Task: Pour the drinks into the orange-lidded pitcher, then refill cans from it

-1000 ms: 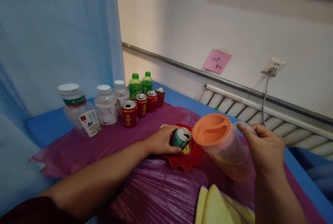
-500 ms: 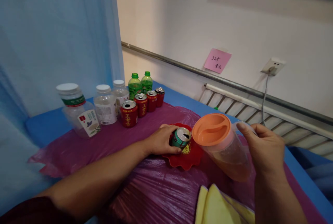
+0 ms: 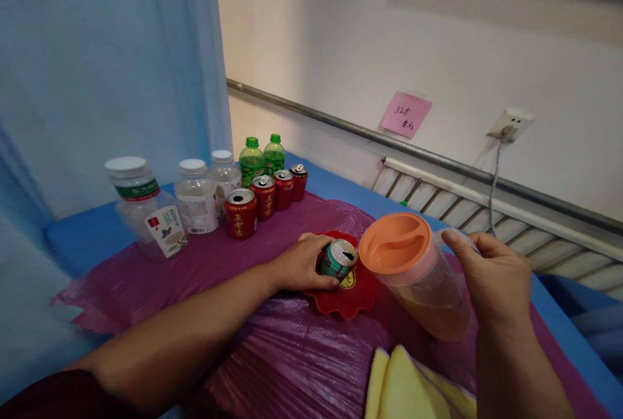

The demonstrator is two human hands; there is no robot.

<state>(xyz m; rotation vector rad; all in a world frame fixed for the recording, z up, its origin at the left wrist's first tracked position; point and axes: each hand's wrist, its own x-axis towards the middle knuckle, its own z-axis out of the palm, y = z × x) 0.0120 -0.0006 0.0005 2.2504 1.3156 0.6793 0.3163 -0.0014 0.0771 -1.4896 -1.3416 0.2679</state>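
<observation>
My left hand is wrapped round a green drink can with an opened top. The can leans a little to the right over a red scalloped dish. By its handle, my right hand grips a clear plastic pitcher with an orange lid. The pitcher is tilted left, its spout side close to the can's opening. Brownish liquid lies in its lower part. Whether any liquid flows between the two cannot be made out.
Several red cans stand in a row at the back left, beside green bottles and clear white-capped bottles. A yellow cloth lies in front on the purple plastic sheet. A radiator runs along the wall.
</observation>
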